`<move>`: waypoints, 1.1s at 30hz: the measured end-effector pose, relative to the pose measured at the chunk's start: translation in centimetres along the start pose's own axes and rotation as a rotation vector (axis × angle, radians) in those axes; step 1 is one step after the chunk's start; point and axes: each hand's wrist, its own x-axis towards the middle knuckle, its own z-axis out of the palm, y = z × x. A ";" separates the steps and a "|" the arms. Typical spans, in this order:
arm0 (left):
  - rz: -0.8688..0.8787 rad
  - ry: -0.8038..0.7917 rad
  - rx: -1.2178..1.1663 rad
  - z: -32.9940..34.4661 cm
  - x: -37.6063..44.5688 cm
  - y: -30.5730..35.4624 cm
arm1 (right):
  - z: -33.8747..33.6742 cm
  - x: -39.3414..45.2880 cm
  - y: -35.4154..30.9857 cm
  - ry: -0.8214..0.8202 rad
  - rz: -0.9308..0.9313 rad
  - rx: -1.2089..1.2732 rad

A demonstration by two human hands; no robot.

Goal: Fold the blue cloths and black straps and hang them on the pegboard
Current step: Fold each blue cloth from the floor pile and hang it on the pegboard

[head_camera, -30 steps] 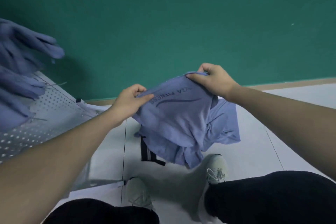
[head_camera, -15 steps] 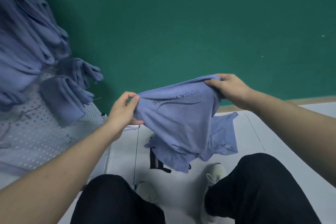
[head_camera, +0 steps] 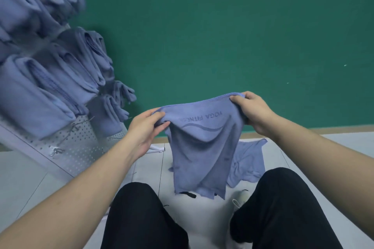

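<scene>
A blue cloth printed "YOGA FITNESS" hangs in the air in front of me. My left hand pinches its top left corner and my right hand grips its top right corner, so the top edge stretches between them. Another blue cloth lies crumpled on the floor behind it. A black strap peeks out under the held cloth's lower edge. The white pegboard leans at the left with several folded blue cloths hanging on its hooks.
A green wall stands ahead, with a wooden skirting at its foot. The floor is pale tile. My knees in black trousers and a light shoe are below the cloth. Bare metal hooks stick out of the pegboard's lower part.
The cloth has been lifted higher off the floor pile and spread wider between my hands. The view has tilted up, bringing more of the pegboard's hung cloths into sight.
</scene>
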 end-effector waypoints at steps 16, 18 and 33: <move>-0.195 0.025 0.106 4.7 -1.3 -4.6 | 6.4 -2.1 2.8 -0.062 -0.089 0.019; -0.173 -0.006 0.141 5.8 -1.7 -4.8 | 7.3 -2.1 3.0 -0.105 -0.116 -0.030; -0.049 -0.076 -0.022 7.4 -1.6 -7.6 | 8.1 -2.4 4.7 -0.062 -0.013 0.060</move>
